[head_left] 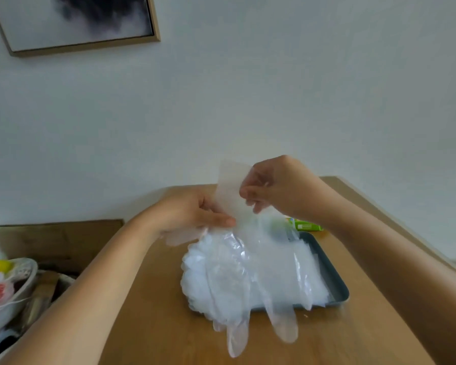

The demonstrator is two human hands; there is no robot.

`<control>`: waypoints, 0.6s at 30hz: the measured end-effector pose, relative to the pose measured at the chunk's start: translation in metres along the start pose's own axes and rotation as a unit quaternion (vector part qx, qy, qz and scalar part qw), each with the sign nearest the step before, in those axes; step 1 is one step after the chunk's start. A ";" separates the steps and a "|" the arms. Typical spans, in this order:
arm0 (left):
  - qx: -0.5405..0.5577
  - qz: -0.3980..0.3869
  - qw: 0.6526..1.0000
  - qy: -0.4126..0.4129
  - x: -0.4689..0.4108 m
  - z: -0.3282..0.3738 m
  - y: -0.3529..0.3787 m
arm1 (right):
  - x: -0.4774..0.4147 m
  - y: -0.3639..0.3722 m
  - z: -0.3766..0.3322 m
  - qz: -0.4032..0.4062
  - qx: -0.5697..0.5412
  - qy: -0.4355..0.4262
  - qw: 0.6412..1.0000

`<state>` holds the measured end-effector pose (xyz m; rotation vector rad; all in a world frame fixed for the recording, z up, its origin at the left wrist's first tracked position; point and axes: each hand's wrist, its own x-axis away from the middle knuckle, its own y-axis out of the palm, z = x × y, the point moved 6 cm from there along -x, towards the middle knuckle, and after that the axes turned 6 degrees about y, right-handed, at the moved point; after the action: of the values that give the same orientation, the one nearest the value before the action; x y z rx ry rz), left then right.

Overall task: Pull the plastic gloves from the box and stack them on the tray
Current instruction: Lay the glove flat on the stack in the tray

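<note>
Plastic glove [232, 188], thin, translucent and single, held by its cuff between both grips. Left hand [195, 214]: thumb and fingertips pinched together on the lower edge of the cuff. Right hand [277, 188]: fingers curled, pinching the upper edge just beside the left.

The cuff stands raised above the far end of the tray. The body of the glove drapes toward the viewer over the heap, and its finger sleeves reach past the near rim, over the brown wooden worktop [148, 325].

Beneath it lies a thick white heap of stacked gloves [216, 272]. The heap fills the shallow dark grey rectangular tray [338, 285] and hides its left rim.

Small green cardboard box [307, 227], partly hidden behind the right wrist and the film, stands just beyond the tray's far rim. Its opening cannot be seen.

Progress, as judged: well advanced, since many gloves are stacked already. The glove in hand is out of the box but not yet laid flat on the heap. How many remain in the box cannot be told.

Periphery: a bowl of mixed items [11, 283] at the left edge and a wood-framed picture [77, 25] on the pale wall.
</note>
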<state>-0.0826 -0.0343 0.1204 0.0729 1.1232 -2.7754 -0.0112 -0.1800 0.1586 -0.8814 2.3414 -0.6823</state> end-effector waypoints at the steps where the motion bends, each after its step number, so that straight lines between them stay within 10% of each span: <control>1: 0.005 -0.028 1.000 -0.012 0.002 -0.009 0.003 | 0.001 0.004 -0.001 -0.012 -0.032 0.010 0.999; 10: 0.214 -0.120 0.965 -0.093 0.012 -0.059 -0.004 | -0.002 0.011 0.030 -0.039 -0.192 0.153 0.969; 18: 0.094 -0.090 0.974 -0.187 -0.031 -0.074 -0.004 | 0.018 0.015 0.102 -0.054 -0.136 0.266 0.953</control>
<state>-0.0535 0.0233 0.0732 -0.5325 0.8055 -2.8718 0.0364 -0.2098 0.0700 -1.0515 2.9390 -0.7206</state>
